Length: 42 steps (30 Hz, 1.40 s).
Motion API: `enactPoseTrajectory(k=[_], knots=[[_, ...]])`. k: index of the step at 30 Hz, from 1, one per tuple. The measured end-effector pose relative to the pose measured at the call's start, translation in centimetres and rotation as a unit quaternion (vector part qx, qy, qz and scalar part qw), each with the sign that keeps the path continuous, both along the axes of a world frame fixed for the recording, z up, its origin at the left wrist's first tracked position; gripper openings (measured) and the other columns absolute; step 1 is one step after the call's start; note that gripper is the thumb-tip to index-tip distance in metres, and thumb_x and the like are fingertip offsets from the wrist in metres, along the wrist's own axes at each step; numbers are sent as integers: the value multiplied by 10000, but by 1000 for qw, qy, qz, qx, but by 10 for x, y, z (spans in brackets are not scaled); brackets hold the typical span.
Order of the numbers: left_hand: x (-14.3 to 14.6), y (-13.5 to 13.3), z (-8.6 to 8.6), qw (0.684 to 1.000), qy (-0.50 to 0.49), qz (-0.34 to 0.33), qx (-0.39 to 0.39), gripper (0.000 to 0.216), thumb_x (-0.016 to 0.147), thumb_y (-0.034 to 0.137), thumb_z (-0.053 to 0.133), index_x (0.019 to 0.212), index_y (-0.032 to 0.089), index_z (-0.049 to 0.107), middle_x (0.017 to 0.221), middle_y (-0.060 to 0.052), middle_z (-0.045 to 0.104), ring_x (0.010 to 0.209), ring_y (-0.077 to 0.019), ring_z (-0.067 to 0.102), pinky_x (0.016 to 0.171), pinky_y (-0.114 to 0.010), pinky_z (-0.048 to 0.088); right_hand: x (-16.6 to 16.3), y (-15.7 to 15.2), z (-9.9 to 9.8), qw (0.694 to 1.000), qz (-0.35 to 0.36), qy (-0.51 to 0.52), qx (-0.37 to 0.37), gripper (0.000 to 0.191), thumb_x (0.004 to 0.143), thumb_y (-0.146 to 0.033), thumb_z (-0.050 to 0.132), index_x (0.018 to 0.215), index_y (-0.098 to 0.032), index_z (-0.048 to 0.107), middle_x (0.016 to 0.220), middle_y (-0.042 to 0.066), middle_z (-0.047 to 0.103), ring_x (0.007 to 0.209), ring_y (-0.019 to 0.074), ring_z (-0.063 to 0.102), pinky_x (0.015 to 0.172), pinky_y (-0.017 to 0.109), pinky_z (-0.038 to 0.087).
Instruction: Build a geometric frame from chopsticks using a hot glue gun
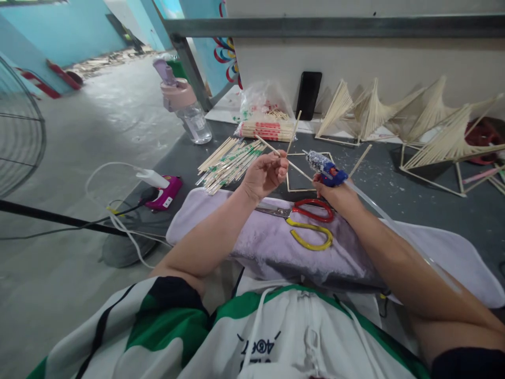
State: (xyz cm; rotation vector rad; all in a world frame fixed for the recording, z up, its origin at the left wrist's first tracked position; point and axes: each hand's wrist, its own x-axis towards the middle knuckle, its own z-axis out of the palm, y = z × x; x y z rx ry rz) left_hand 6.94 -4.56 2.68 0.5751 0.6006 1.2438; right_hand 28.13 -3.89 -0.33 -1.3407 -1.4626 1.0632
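Observation:
My left hand [265, 176] is closed, its fingertips pinching thin wooden sticks. One long stick [302, 171] slants down from it toward my right hand; another stick [294, 131] rises steeply from the fingertips. My right hand [337, 193] is wrapped round a blue hot glue gun [330, 173], whose whitish, crusted nozzle end points left toward the sticks. A long clear glue stick [374, 205] trails from its back along my forearm. The lower end of the slanting stick meets my right fingers; whether they grip it I cannot tell. Below the hands lies a square stick frame [289, 181] on the dark table.
Scissors [311, 223] with red and yellow handles lie on a lilac cloth [252, 231]. Loose sticks [232, 163], a bottle [185, 105] and a magenta power adapter [168, 193] are leftward. Behind stand a phone [309, 95], bagged sticks [266, 129] and stick models [374, 116].

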Motion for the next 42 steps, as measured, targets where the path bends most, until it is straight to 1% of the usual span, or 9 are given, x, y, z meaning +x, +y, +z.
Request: enactPoseTrajectory(k=[5, 9, 15, 19, 23, 28, 33, 38, 42], knots=[[-3, 9, -9, 999, 31, 25, 26, 83, 814, 159, 620, 898, 157, 622, 675, 21, 651, 544, -51, 594, 553, -153, 491, -2, -6, 14, 999, -1, -37, -24, 144, 678, -292, 702, 780, -224, 627, 766, 14, 703, 579, 149, 612, 567, 283, 511], [2, 9, -19, 987, 132, 13, 91, 146, 853, 243, 665, 950, 144, 621, 680, 2, 675, 532, -73, 613, 526, -172, 477, -2, -13, 26, 998, 16, -47, -47, 146, 701, -319, 685, 786, -216, 628, 652, -10, 647, 584, 158, 610, 625, 300, 518], [21, 2, -28, 963, 240, -26, 116, 240, 865, 343, 705, 928, 133, 606, 724, -12, 683, 590, -89, 641, 587, -203, 494, 1, -12, 18, 999, 46, -15, -16, 225, 690, -374, 696, 825, -202, 642, 599, -30, 614, 574, 149, 589, 629, 288, 504], [21, 6, -28, 963, 241, 23, 117, 229, 892, 354, 672, 875, 151, 567, 755, -1, 687, 652, -88, 661, 668, -219, 527, 6, -10, 13, 998, 61, 13, -3, 285, 678, -422, 738, 841, -207, 646, 630, -22, 626, 590, 158, 593, 631, 301, 508], [12, 10, -26, 959, 252, 63, 112, 220, 888, 343, 670, 881, 165, 541, 731, 5, 681, 638, -94, 664, 642, -215, 522, 15, -4, 8, 997, 70, 27, 10, 290, 693, -462, 763, 816, -219, 664, 644, -13, 629, 580, 158, 573, 616, 308, 504], [8, 11, -25, 954, 276, 58, 100, 257, 814, 294, 739, 889, 169, 528, 703, 14, 667, 605, -108, 664, 609, -222, 527, 26, 4, 2, 994, 86, -61, 8, 270, 778, -489, 699, 822, -223, 682, 508, -20, 589, 494, 168, 546, 535, 302, 434], [7, 16, -30, 938, 323, 44, 121, 220, 831, 283, 713, 870, 188, 518, 683, 18, 656, 555, -110, 639, 558, -214, 490, 31, 2, 1, 988, 116, -101, -5, 239, 783, -458, 686, 766, -220, 669, 501, -6, 615, 493, 177, 568, 528, 295, 440], [9, 17, -37, 915, 364, 38, 171, 146, 832, 241, 708, 817, 196, 569, 634, 16, 626, 549, -117, 602, 574, -224, 465, 28, -8, 9, 977, 142, -160, -21, 335, 796, -442, 657, 547, -224, 598, 470, 16, 610, 485, 174, 565, 511, 290, 442], [11, 15, -37, 925, 353, 34, 140, 122, 801, 188, 730, 802, 190, 607, 657, 11, 616, 569, -117, 586, 604, -232, 451, 26, -13, 13, 966, 167, -198, -16, 371, 813, -405, 626, 494, -227, 564, 474, 17, 611, 471, 162, 554, 514, 287, 438]])
